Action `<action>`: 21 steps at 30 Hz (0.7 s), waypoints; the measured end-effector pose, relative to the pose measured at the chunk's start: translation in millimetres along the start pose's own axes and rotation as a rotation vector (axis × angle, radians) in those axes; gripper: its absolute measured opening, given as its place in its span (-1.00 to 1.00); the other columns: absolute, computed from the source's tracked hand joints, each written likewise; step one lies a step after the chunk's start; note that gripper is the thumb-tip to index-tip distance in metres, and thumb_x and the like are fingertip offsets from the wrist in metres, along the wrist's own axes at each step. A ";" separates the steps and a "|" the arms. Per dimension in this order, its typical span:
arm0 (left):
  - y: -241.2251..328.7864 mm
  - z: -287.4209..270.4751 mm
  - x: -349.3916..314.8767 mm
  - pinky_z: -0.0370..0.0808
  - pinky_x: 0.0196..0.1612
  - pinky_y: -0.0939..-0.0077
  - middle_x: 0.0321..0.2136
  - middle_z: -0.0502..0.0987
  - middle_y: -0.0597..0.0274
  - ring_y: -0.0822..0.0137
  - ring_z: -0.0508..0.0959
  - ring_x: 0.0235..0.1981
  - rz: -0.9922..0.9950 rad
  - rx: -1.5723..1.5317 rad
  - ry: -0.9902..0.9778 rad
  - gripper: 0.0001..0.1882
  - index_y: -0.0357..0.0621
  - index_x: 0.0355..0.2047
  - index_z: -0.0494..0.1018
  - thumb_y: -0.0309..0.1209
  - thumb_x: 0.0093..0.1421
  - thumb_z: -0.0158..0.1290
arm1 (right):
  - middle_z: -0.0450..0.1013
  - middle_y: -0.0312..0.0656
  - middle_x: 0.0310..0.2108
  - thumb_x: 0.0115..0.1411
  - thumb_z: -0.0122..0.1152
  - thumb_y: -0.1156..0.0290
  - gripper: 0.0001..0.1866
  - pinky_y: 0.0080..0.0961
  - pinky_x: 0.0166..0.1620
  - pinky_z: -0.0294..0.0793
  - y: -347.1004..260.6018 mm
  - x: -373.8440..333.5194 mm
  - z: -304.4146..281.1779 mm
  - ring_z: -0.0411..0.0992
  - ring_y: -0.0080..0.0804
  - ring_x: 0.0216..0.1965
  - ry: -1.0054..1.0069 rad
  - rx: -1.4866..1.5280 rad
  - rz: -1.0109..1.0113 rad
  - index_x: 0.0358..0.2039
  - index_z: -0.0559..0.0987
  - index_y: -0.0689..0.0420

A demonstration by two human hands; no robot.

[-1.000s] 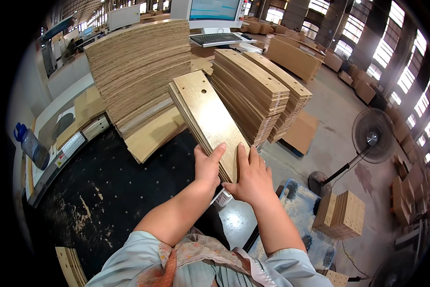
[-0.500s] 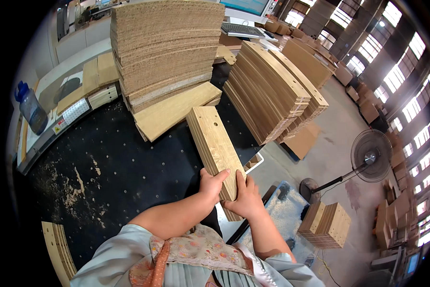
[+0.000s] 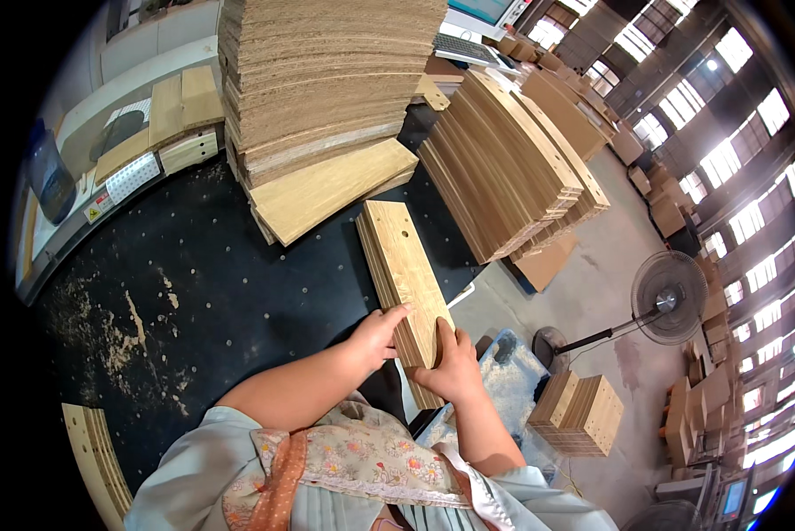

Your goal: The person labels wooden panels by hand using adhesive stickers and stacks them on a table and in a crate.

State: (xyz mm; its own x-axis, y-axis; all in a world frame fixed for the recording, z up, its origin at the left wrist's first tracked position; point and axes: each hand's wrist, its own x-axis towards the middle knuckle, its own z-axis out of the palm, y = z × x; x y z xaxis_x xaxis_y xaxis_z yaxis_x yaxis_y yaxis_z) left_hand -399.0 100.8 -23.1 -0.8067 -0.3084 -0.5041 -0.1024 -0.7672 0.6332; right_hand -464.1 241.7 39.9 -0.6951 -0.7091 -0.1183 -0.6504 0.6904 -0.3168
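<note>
A short stack of narrow light-wood boards [image 3: 412,265] lies lengthwise in front of me at the edge of the black worktable, its near end jutting toward my body. A dark hole shows near the far end of the top board. My left hand [image 3: 378,338] grips the stack's left side, thumb at the top edge and the other fingers partly hidden. On the right side, near the closer end, my right hand [image 3: 456,365] is closed round the boards, its thumb across the near end and fingers along the right edge.
The black table [image 3: 265,292] carries sawdust on its left. A tall stack of panels [image 3: 326,88] and a row of long boards [image 3: 499,168] stand at the back. A blue bottle [image 3: 50,177] is far left. On the floor to the right are a fan [image 3: 667,301] and a board stack [image 3: 579,414].
My left hand has shifted slightly, its thumb drawing back from the top board toward the left edge. My right hand keeps its hold. The whole view has turned a little.
</note>
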 end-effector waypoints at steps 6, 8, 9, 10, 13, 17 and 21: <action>20.2 -21.7 -28.1 0.40 -0.03 0.13 -0.05 0.36 -0.05 0.02 0.43 -0.07 -0.012 0.566 -0.007 -0.31 -0.20 0.10 0.18 -0.04 0.09 0.08 | 0.20 0.11 0.06 -0.38 0.45 0.31 0.06 -0.30 0.09 0.32 18.3 6.2 3.6 0.28 -0.04 0.07 -0.029 0.417 -0.028 0.22 0.16 0.16; 22.3 -27.5 -37.5 0.39 -0.02 0.14 -0.04 0.32 -0.09 -0.05 0.43 -0.11 0.214 1.095 0.077 -0.27 -0.24 0.11 0.17 -0.07 0.05 0.12 | 0.20 0.07 0.07 -0.36 0.45 0.39 0.05 -0.36 0.11 0.30 25.2 7.5 3.4 0.28 -0.14 0.09 -0.096 0.654 0.033 0.22 0.15 0.18; 22.5 -29.0 -42.1 0.39 -0.02 0.15 -0.04 0.30 -0.11 -0.08 0.43 -0.13 0.333 1.356 0.117 -0.25 -0.26 0.11 0.16 -0.09 0.03 0.13 | 0.21 0.05 0.07 -0.36 0.45 0.40 0.05 -0.37 0.11 0.30 29.5 6.4 2.1 0.28 -0.16 0.09 -0.108 0.692 0.021 0.22 0.15 0.19; 28.0 -26.6 -48.3 0.33 0.04 0.14 -0.02 0.23 -0.13 -0.12 0.36 -0.08 0.375 1.417 0.135 -0.24 -0.29 0.12 0.14 -0.16 -0.01 0.16 | 0.22 0.03 0.06 -0.36 0.45 0.41 0.05 -0.38 0.11 0.29 33.6 6.9 -0.5 0.28 -0.18 0.08 -0.115 0.733 0.002 0.22 0.14 0.19; 21.5 -37.0 -37.1 0.28 0.08 0.16 -0.02 0.23 -0.08 -0.07 0.28 0.01 0.655 1.501 0.179 -0.26 -0.29 0.11 0.16 -0.20 -0.02 0.17 | 0.29 -0.07 0.01 -0.36 0.42 0.48 0.05 -0.40 0.03 0.32 30.7 2.6 -19.3 0.32 -0.28 -0.01 -0.118 0.896 -0.032 0.23 0.13 0.18; 23.5 -60.2 -9.8 0.15 0.15 0.12 0.06 0.20 -0.01 -0.03 0.18 0.12 0.941 1.503 0.314 -0.29 -0.22 0.10 0.19 -0.25 -0.04 0.19 | 0.34 -0.12 -0.09 -0.39 0.42 0.43 0.08 -0.44 -0.04 0.34 18.2 5.0 -70.2 0.34 -0.34 -0.13 0.015 0.797 -0.099 0.24 0.15 0.15; 21.0 -62.1 2.7 0.07 0.20 0.12 0.10 0.18 -0.05 -0.05 0.13 0.17 0.873 1.467 0.322 -0.27 -0.19 0.12 0.15 -0.24 -0.02 0.19 | 0.41 -0.02 -0.17 -0.38 0.36 0.53 0.08 -0.41 -0.04 0.40 22.2 24.9 -162.0 0.41 -0.27 -0.10 0.181 0.739 -0.142 0.25 0.09 0.16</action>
State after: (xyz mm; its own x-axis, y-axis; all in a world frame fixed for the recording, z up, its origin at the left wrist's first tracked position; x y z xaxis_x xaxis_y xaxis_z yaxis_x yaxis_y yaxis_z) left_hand -367.2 48.9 -47.6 -0.7879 -0.5500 0.2770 -0.2825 0.7224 0.6311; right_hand -545.5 262.6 182.3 -0.7009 -0.7054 0.1054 -0.4078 0.2751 -0.8706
